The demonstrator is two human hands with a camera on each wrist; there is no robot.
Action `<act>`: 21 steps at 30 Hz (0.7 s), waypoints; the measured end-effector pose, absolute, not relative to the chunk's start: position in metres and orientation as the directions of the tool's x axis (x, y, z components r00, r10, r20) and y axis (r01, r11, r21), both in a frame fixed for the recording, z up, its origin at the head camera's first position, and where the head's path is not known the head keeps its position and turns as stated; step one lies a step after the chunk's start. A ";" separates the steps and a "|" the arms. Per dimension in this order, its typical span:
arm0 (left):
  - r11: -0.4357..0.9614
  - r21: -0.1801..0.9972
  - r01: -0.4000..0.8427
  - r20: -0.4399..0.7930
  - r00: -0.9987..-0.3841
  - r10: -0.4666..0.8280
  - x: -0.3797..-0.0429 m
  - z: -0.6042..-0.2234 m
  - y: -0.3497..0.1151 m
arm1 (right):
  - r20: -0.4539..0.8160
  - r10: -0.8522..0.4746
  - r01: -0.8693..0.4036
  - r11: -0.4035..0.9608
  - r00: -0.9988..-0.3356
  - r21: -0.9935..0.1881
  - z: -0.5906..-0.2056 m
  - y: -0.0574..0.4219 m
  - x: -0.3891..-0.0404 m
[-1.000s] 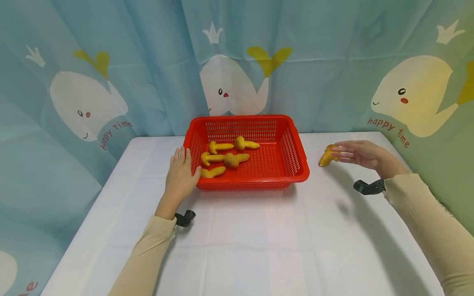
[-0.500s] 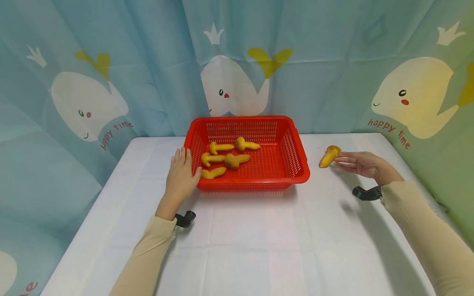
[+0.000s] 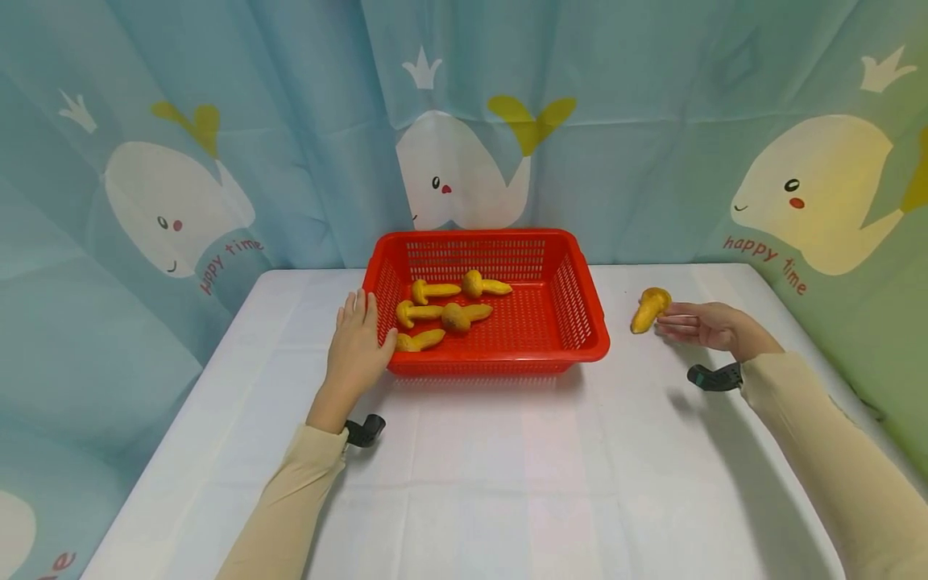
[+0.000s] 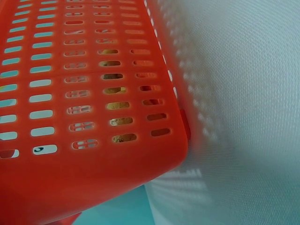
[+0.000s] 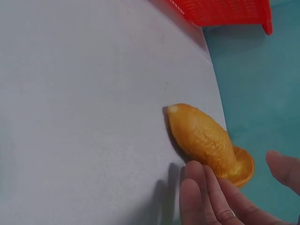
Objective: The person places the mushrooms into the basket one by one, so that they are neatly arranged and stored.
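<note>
On the white table's right side lies a yellow mushroom (image 3: 650,310), cap away from me. My right hand (image 3: 706,326) is just right of it with straight fingers. In the right wrist view the fingertips (image 5: 194,171) are right at the mushroom's side, and the thumb (image 5: 286,171) is spread apart. My left hand (image 3: 357,342) rests on the left rim of a red perforated basket (image 3: 500,354), fingers straight. Several yellow mushrooms (image 3: 457,316) lie in the basket's left half. The left wrist view shows only the basket's slotted wall (image 4: 84,164), not the hand.
A white cloth (image 3: 500,467) covers the table. Behind it hangs a blue-green curtain (image 3: 312,161) printed with whales. Each wrist carries a black camera mount, the right one (image 3: 714,377) hanging over the cloth.
My right hand has moved down and slightly left, uncovering the mushroom, which has turned a little. The left hand stays at the basket rim.
</note>
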State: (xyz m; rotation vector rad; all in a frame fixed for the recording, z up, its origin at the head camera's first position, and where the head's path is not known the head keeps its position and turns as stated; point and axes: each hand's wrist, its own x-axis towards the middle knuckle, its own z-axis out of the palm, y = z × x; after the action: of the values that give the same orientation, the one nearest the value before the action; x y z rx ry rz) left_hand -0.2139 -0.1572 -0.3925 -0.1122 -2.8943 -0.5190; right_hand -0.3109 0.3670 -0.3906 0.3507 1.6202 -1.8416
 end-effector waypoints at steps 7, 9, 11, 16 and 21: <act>0.936 0.333 0.112 0.217 -0.975 0.040 -0.214 -0.394 -0.158 | -0.620 -0.230 0.621 0.074 -0.750 -0.780 -0.386 0.368 -0.318; 0.935 0.336 0.111 0.217 -0.975 0.038 -0.214 -0.394 -0.158 | -0.624 -0.223 0.618 0.107 -0.749 -0.779 -0.385 0.369 -0.321; 0.934 0.339 0.110 0.216 -0.976 0.036 -0.214 -0.394 -0.158 | -0.631 -0.216 0.619 0.125 -0.746 -0.775 -0.384 0.370 -0.323; 0.935 0.339 0.105 0.209 -0.977 0.034 -0.215 -0.393 -0.157 | -0.642 -0.192 0.623 0.157 -0.742 -0.766 -0.383 0.371 -0.328; 0.937 0.335 0.097 0.205 -0.978 0.028 -0.216 -0.393 -0.157 | -0.648 -0.160 0.621 0.191 -0.745 -0.760 -0.383 0.370 -0.332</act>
State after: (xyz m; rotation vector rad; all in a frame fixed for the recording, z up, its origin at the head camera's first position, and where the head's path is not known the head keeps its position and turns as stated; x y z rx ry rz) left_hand -0.2158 -0.1573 -0.3935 -0.0950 -2.8959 -0.5149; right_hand -0.3323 0.3703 -0.3834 0.4312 1.8511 -1.6171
